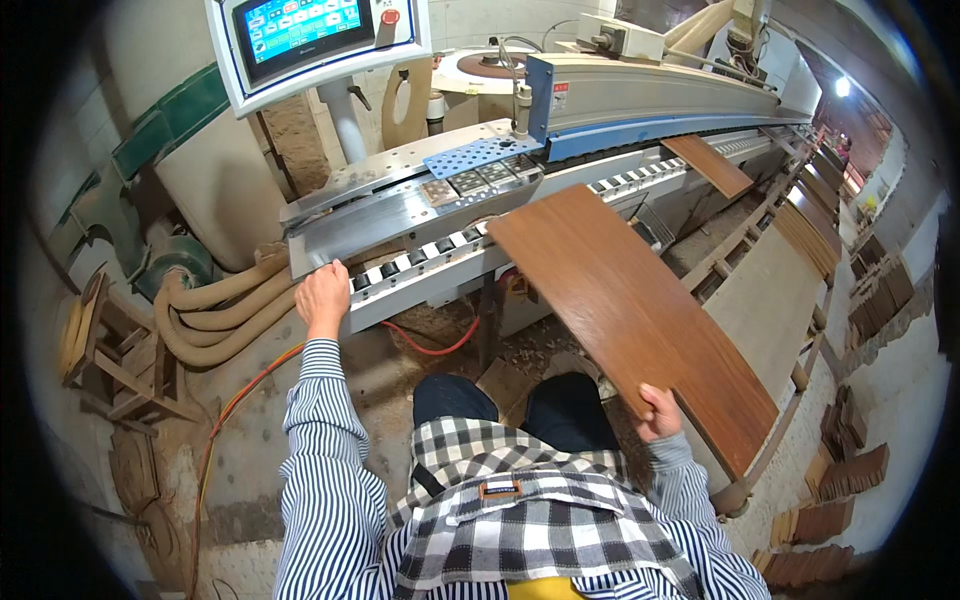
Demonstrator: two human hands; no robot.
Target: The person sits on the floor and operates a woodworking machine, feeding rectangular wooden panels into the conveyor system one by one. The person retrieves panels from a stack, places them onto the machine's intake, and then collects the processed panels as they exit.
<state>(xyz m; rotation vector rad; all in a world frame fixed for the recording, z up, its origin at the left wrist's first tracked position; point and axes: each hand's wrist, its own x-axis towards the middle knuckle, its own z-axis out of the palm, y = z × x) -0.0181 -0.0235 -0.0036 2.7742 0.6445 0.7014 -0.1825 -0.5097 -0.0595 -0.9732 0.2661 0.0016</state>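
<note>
Right hand (658, 410) gripping brown board (630, 320) edge, left hand (322, 295) open on conveyor (420, 262) rim

Touchscreen panel (318, 40), dust hoses (215, 310), what look like stacked boards (835, 485).

The board (630, 320) is a long, flat rectangular panel with a reddish-brown wood-grain face, smooth and slightly glossy, and thin edges. It lies nearly level, with its face up, and runs diagonally from the upper middle to the lower right. Its far end rests on the roller track (440, 255) of the machine, beside the row of small rollers. Its near part goes out over the space to the right of the track. The right hand (658, 412) grips its near long edge, close to the near corner, with the thumb on top. The left hand (322, 297) rests on the near end of the track, well apart from the board.
</note>
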